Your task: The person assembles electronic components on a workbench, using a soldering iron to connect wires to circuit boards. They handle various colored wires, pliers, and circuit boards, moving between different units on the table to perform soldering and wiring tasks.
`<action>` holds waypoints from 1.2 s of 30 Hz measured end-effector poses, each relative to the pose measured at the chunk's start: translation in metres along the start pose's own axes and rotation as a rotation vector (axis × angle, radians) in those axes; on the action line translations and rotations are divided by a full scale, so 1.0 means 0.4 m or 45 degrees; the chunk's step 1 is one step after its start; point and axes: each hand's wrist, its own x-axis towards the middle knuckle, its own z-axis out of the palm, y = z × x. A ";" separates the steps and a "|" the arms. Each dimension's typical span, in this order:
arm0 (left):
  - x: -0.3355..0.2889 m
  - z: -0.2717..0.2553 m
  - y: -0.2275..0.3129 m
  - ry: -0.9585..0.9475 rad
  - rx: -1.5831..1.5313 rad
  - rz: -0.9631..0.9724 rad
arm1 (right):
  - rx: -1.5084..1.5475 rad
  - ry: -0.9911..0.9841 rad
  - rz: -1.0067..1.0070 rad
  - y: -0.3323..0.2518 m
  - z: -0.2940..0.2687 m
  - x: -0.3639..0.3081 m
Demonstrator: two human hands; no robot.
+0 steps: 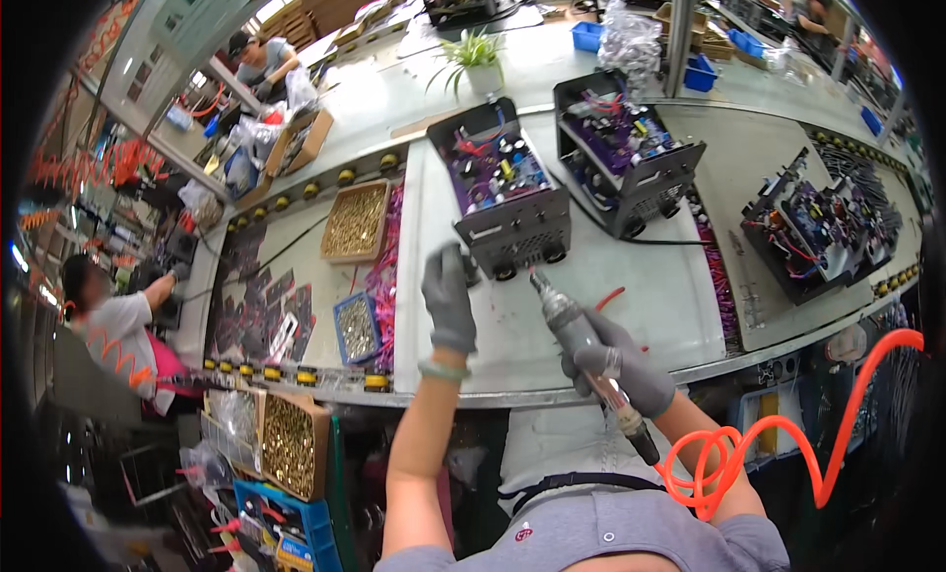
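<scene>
My right hand (623, 360), in a grey glove, is wrapped round a pneumatic screwdriver (576, 326) with a coiled orange air hose. Its tip points up and left, close to the lower edge of a black-cased electronic unit (512, 227). That case lies open, showing a purple circuit board with red wires, and round black sockets along its front panel. At the panel's left lower corner is my left hand (448, 294), also gloved in grey. Its fingers are curled together; what they hold, if anything, is hidden. A second open unit (631, 153) stands just to the right.
A third unit (813, 232) sits farther right. Left of the white work surface (434, 360) are a box of brass-coloured parts (356, 220) and a blue tray of small silver parts (357, 328). A potted plant (483, 77) stands behind. Co-workers are at the left.
</scene>
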 end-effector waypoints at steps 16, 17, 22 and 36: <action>0.184 0.041 -0.083 -0.071 -0.383 -0.392 | 0.160 -0.020 0.050 0.037 0.108 0.117; 0.192 0.038 -0.103 -0.087 -0.443 -0.391 | 0.155 0.005 0.031 0.041 0.116 0.119; 0.207 0.028 -0.130 -0.241 -0.776 -0.516 | 0.219 0.045 -0.064 0.103 0.152 0.123; 0.211 -0.008 -0.163 -0.389 -0.851 -0.458 | 0.571 -0.005 -0.064 0.158 0.207 0.171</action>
